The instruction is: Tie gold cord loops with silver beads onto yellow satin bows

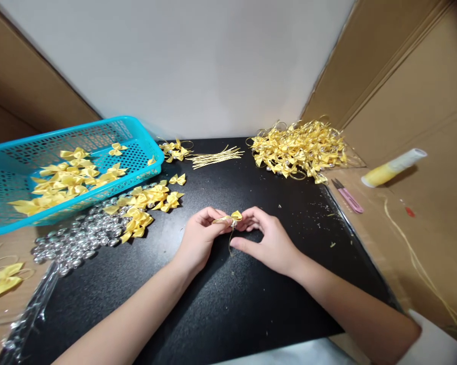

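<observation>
Over the middle of the black table, my left hand (201, 234) is closed, its thumb and fingers pinching a small yellow ribbon bow (236, 216) with a loop of gold cord. A thin cord end (230, 247) hangs down below the bow. My right hand (268, 237) is at the bow's right side, fingertips close against it, the thumb spread apart from the fingers near the hanging cord. Whether the right fingertips touch the bow I cannot tell. Part of the bow is hidden by the fingers.
A blue basket (137, 133) of yellow bows stands left, with silvery beads (78, 238) and loose bows (137, 223) before it. Gold cord pieces (217, 158) lie at the back. Finished-looking bows (297, 149) are heaped back right, near pink-handled snips (348, 196) and a tube (393, 168).
</observation>
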{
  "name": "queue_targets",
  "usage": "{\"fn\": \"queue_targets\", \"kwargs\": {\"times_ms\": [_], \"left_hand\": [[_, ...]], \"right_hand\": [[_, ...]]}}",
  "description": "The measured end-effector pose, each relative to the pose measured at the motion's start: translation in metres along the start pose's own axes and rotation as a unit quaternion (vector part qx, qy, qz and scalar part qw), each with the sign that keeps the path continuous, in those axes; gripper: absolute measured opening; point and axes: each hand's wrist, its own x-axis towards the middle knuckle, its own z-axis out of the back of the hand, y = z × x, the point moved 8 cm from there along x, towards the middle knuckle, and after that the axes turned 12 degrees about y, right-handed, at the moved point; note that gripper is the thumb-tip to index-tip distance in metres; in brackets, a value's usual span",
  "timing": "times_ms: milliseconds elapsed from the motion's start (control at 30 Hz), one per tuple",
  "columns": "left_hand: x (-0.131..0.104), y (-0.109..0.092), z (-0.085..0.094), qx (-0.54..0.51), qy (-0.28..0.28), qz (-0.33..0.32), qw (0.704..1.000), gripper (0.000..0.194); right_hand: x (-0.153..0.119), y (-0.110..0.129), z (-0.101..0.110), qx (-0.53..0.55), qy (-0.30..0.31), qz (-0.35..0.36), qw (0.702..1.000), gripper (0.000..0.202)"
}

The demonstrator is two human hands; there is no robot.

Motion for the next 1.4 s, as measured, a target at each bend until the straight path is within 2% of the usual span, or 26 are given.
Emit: {"fn": "queue_targets", "kwargs": {"times_ms": [67,133,400,467,533,633,767,833,900,1000,1100,1267,1400], "left_hand": [[0.0,-0.002,0.0,0.008,-0.005,-0.009,1.0,0.025],[-0.001,-0.004,0.001,0.019,-0.01,-0.019,1.0,0.025],[-0.002,-0.007,0.002,0.034,-0.016,-0.026,0.999,0.025],[-0.002,-0.007,0.002,0.036,-0.02,-0.024,0.999,0.026],[-0.003,-0.007,0.004,0.038,-0.032,-0.02,0.999,0.026],[-0.003,-0.004,0.007,0.029,-0.043,0.0,0.999,0.026],[-0.003,0.001,0.007,0.016,-0.042,0.034,0.998,0.026],[-0.004,0.0,0.006,0.02,-0.04,0.035,0.998,0.026],[-0.004,-0.002,0.004,0.024,-0.036,0.025,0.999,0.025],[-0.003,-0.004,0.003,0.03,-0.032,0.01,0.999,0.025],[-0.002,-0.005,0.007,0.036,-0.043,0.005,0.998,0.025],[-0.001,-0.006,0.009,0.03,-0.056,0.008,0.998,0.026],[-0.002,-0.006,0.006,0.022,-0.049,0.002,0.999,0.027]], "right_hand": [[0.0,-0.016,-0.015,0.147,0.014,-0.047,0.988,0.041],[0.001,-0.028,-0.024,0.252,0.018,-0.077,0.964,0.042],[-0.002,-0.029,-0.026,0.389,0.058,-0.145,0.908,0.03],[-0.003,-0.029,-0.028,0.378,0.079,-0.163,0.908,0.032],[-0.003,-0.028,-0.025,0.318,0.093,-0.161,0.93,0.034],[0.0,-0.02,-0.009,0.171,0.072,-0.103,0.977,0.037],[0.002,-0.007,0.004,0.04,0.039,-0.049,0.997,0.039],[0.001,-0.007,0.005,0.04,0.016,-0.055,0.998,0.034],[0.001,-0.013,0.001,0.093,0.006,-0.072,0.993,0.028],[0.001,-0.023,-0.013,0.155,0.052,-0.1,0.981,0.03],[0.0,-0.028,-0.016,0.126,0.088,-0.115,0.981,0.035],[0.0,-0.02,-0.004,0.076,0.064,-0.081,0.992,0.042],[-0.002,-0.018,-0.003,0.027,0.031,-0.101,0.994,0.027]]}}
